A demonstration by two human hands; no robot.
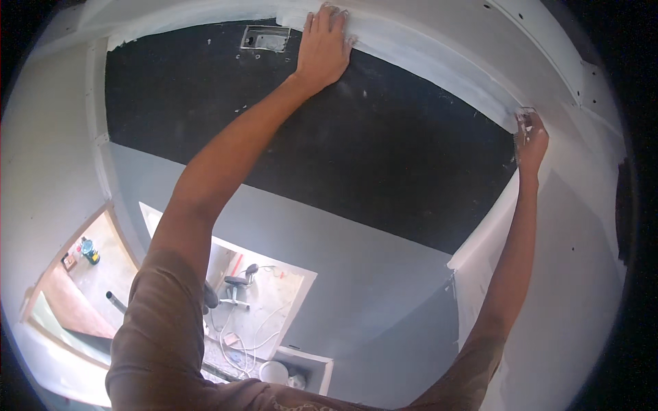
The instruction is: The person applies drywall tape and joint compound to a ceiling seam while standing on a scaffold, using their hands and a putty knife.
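My left hand point(323, 51) is raised to the top of a black wall panel point(370, 147). Its fingers are spread against a curved white strip point(418, 65) along the panel's upper edge, and white smears mark the fingertips. Farther right, my right hand point(533, 142) is closed near the strip's right end, where the panel meets the white side wall point(569, 226). Something small and pale, smeared with white, shows at its fingers, but its kind is unclear. Left of my left hand, a rectangular recessed box point(266, 39) is set into the black panel.
Below the black panel runs a grey wall point(384, 294). Through a lower opening, an office chair point(238, 282), loose white cables point(255, 342) and a round white container point(274, 372) show. Another framed opening at lower left reveals a teal-and-black object point(90, 251) and a dark pipe point(115, 301).
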